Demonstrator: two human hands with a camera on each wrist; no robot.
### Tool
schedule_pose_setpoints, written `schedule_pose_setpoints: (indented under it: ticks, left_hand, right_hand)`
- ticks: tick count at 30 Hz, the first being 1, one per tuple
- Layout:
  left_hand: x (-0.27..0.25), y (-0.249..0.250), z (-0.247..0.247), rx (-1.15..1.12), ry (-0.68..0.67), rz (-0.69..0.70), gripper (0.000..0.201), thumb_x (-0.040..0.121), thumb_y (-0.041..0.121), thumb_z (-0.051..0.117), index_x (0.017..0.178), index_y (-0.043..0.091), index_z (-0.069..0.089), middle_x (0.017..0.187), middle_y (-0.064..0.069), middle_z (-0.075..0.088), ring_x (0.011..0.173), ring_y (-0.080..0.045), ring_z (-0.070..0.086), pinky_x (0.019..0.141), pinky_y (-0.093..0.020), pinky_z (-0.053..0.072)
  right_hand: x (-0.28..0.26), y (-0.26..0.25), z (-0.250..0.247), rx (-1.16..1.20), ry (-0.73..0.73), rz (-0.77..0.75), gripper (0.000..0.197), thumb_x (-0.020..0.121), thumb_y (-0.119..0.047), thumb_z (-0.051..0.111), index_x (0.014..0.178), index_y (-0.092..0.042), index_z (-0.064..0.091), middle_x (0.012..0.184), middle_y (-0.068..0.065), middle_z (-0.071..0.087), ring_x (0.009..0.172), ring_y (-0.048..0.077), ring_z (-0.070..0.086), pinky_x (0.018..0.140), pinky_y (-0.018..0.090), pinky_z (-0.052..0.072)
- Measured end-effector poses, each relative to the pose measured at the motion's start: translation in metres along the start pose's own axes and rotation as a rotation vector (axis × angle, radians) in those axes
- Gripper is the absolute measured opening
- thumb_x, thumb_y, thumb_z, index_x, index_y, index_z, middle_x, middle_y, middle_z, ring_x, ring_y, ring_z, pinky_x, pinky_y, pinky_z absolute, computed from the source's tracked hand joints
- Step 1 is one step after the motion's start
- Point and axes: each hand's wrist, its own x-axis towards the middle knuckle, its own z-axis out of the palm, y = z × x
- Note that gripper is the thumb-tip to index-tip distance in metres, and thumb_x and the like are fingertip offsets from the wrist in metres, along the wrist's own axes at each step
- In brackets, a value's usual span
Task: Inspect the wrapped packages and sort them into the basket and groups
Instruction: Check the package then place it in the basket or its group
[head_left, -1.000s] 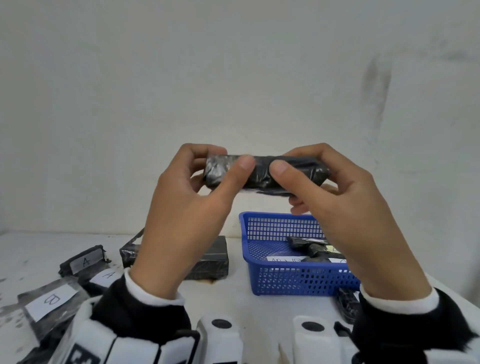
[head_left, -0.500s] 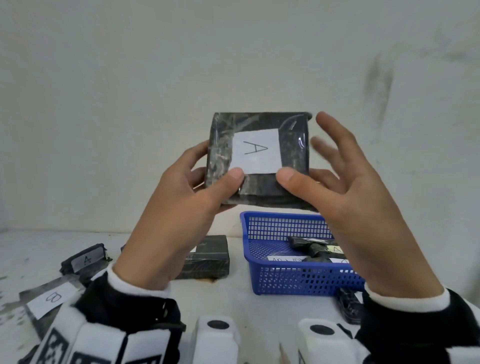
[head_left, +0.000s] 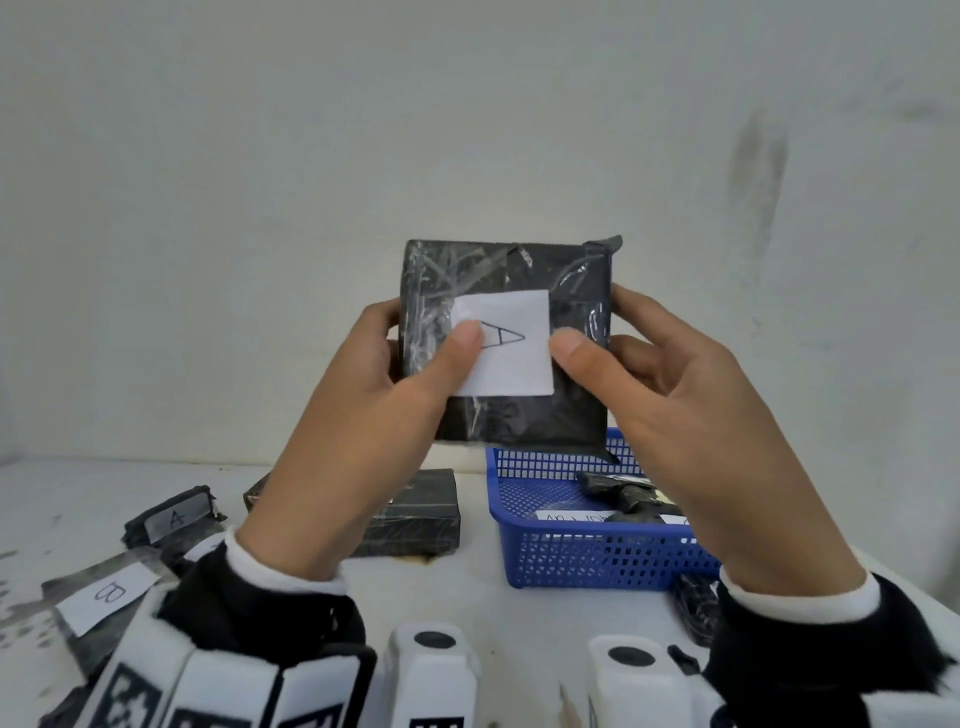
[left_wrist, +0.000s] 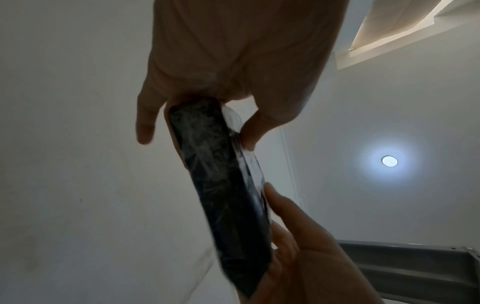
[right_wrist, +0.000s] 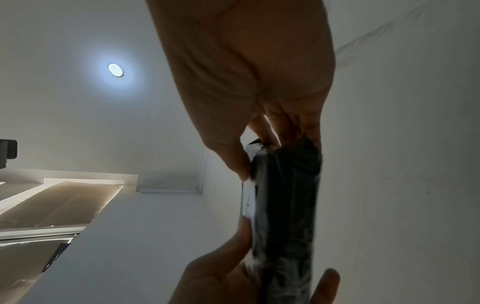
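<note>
Both hands, left hand (head_left: 363, 410) and right hand (head_left: 696, 415), are gripping the package (head_left: 506, 343) above the basket (head_left: 597, 561). Its label (head_left: 506, 351), upright a moment ago, is now lying turned sideways, still reading A. Likely heading for the A group.

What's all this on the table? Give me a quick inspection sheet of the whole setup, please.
Surface: white table, scuffed and stained.
Job's things: black wrapped package labelled A, held up; blue basket holding packages; A-labelled package and B-labelled package lying at left; an unlabelled-looking package mid-table.
Clutter: nothing seen.
Grippers: left hand and right hand both grip the held package.
Cables: nothing seen.
Surroundings: white wall, ceiling light.
</note>
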Motion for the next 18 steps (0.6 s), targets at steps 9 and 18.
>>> schedule_pose_setpoints:
  ticks: [9,18]
  left_hand:
    - [0.0003,-0.0046,0.0056,0.002,0.028,-0.027,0.044,0.075,0.058,0.058,0.108,0.03,0.063,0.101,0.006,0.074,0.096,-0.022,0.071,0.093,-0.054,0.051]
    - [0.0023,-0.009,0.0028,0.023,0.047,-0.027,0.046,0.076,0.063,0.053,0.106,0.03,0.063,0.102,0.004,0.074,0.098,-0.023,0.069,0.094,-0.055,0.049]
  right_hand:
    - [0.0007,0.0023,-0.0015,-0.041,0.075,-0.001,0.034,0.084,-0.04,0.069,0.116,-0.028,0.068,0.095,-0.007,0.077,0.085,0.015,0.074,0.073,0.026,0.062]
    - [0.0011,0.0021,0.0019,-0.07,0.077,-0.006,0.036,0.083,-0.051,0.062,0.109,-0.029,0.069,0.082,-0.004,0.078,0.067,0.008,0.071,0.066,0.023,0.059]
